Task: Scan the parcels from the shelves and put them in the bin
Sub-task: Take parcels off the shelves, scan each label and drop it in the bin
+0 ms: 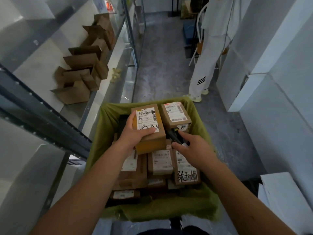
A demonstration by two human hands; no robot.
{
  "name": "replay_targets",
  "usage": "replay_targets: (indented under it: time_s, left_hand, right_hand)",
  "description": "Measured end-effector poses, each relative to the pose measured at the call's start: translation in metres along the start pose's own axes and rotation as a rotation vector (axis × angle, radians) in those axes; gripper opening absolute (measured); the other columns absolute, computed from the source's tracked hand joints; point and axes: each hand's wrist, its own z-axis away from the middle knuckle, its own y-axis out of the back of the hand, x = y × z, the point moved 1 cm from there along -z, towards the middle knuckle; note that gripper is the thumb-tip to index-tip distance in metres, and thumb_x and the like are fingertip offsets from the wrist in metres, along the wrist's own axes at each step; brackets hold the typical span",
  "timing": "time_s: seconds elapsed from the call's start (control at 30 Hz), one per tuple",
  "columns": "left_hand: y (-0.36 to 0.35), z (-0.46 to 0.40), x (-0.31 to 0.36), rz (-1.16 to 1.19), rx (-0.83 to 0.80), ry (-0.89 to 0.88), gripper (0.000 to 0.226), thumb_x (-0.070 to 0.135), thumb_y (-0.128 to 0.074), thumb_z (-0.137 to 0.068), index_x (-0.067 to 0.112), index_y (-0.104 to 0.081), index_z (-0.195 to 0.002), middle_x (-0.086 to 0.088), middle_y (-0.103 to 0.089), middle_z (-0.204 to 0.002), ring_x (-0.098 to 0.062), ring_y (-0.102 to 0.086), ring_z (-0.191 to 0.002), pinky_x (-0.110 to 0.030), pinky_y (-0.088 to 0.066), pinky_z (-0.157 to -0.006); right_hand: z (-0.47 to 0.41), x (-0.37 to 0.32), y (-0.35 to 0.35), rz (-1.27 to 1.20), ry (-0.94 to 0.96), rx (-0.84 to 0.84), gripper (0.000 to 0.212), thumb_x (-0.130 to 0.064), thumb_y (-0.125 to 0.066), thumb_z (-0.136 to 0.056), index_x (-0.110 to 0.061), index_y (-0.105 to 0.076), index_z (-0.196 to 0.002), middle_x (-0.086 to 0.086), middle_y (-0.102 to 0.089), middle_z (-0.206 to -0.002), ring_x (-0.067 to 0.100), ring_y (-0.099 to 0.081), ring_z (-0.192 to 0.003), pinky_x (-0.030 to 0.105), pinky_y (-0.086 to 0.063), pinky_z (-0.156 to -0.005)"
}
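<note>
At frame centre, the left hand grips a parcel over the bin, while the right hand grips a scanner.

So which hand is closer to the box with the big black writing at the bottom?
Right. The right hand is just above the box with big black writing, over its top edge. The left hand is farther up-left, holding another parcel.

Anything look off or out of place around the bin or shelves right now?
Mostly the left metal shelf: a row of brown cardboard boxes stands there with flaps open, some tilted, and a small pale yellowish clump lies loose beside them. In the green-lined bin, the parcels lie stacked unevenly; none looks damaged.
</note>
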Motion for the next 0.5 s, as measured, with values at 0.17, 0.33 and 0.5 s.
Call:
replay_targets:
  time_s: [0.17,0.33,0.5]
  left_hand:
    - [-0.014,-0.050,0.016,-0.042,0.015,0.051,0.142,0.054,-0.103,-0.028,0.060,-0.030,-0.151,0.003,-0.052,-0.147,-0.029,-0.055,-0.128,-0.056,-0.054,-0.102]
    - [-0.015,-0.083,0.029,-0.072,0.056,0.097,0.114,0.028,-0.100,-0.065,0.054,-0.033,-0.153,0.004,-0.058,-0.137,-0.029,-0.060,-0.118,-0.056,-0.060,-0.089]
    - [-0.005,-0.108,0.022,-0.147,0.101,0.071,0.096,0.019,-0.091,-0.079,0.041,-0.038,-0.156,-0.002,-0.062,-0.143,-0.028,-0.060,-0.127,-0.053,-0.054,-0.104]
  right_hand:
    - [-0.045,-0.001,0.017,0.008,0.009,-0.003,0.070,-0.060,-0.064,-0.093,-0.040,-0.041,-0.156,-0.006,-0.064,-0.136,0.009,-0.065,-0.096,0.035,-0.060,-0.081]
    - [-0.068,0.002,0.023,-0.032,-0.001,-0.033,0.070,-0.060,-0.065,-0.092,-0.042,-0.040,-0.155,-0.007,-0.063,-0.138,0.008,-0.066,-0.097,0.037,-0.061,-0.083]
    - [-0.080,0.000,0.024,-0.046,0.000,-0.051,0.070,-0.059,-0.065,-0.093,-0.039,-0.040,-0.156,-0.007,-0.061,-0.140,0.005,-0.064,-0.095,0.035,-0.061,-0.082]
